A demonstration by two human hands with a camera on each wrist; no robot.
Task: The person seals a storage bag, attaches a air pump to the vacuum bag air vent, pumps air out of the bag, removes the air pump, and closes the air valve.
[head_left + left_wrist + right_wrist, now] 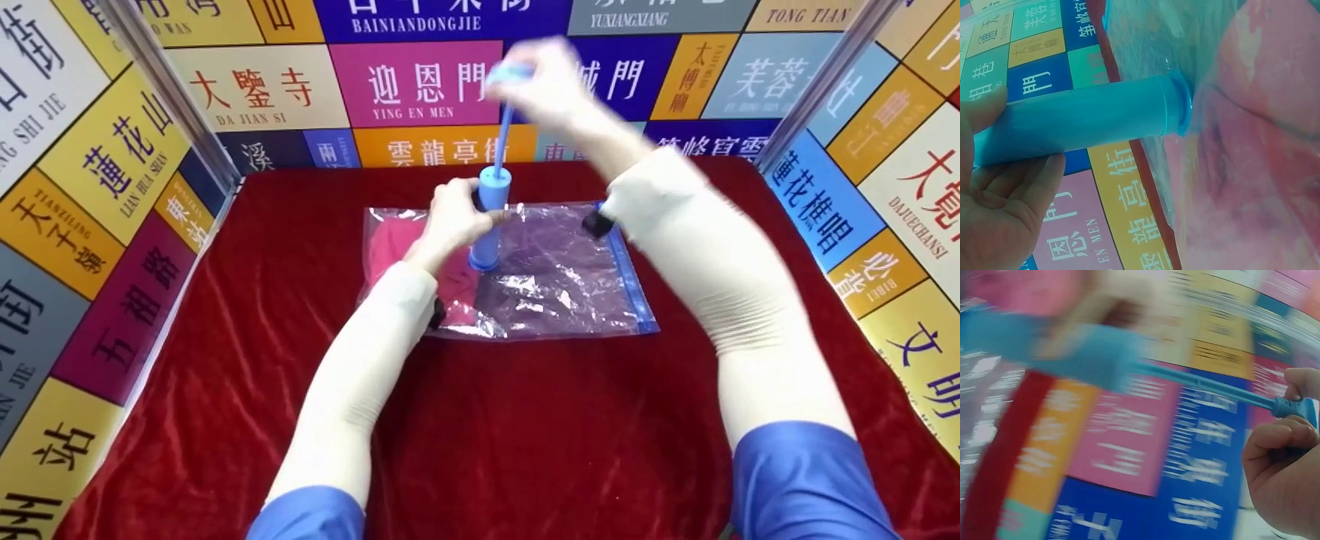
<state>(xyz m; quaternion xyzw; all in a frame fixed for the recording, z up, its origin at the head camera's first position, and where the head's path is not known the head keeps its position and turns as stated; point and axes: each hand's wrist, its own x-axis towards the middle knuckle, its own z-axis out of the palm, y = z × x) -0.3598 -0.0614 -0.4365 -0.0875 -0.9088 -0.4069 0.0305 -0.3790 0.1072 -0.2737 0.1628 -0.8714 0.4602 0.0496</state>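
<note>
A blue hand pump (487, 240) stands upright on a clear plastic bag (562, 270) that holds something pink (394, 247) in its left part. My left hand (454, 217) grips the pump's barrel; the left wrist view shows thumb and fingers on either side of the barrel (1100, 118). My right hand (547, 82) grips the pump's handle (1292, 409), high above the barrel and blurred in the head view. Between them the thin rod (1207, 385) is drawn far out. The pump's flanged base (1182, 104) meets the bag; the joint under it is hidden.
A blue zip strip (634, 277) runs along the bag's right edge. Dark red cloth (555, 427) covers the table. Panels with printed characters (420, 82) stand close behind and on both sides, with metal posts (187, 97) at the corners.
</note>
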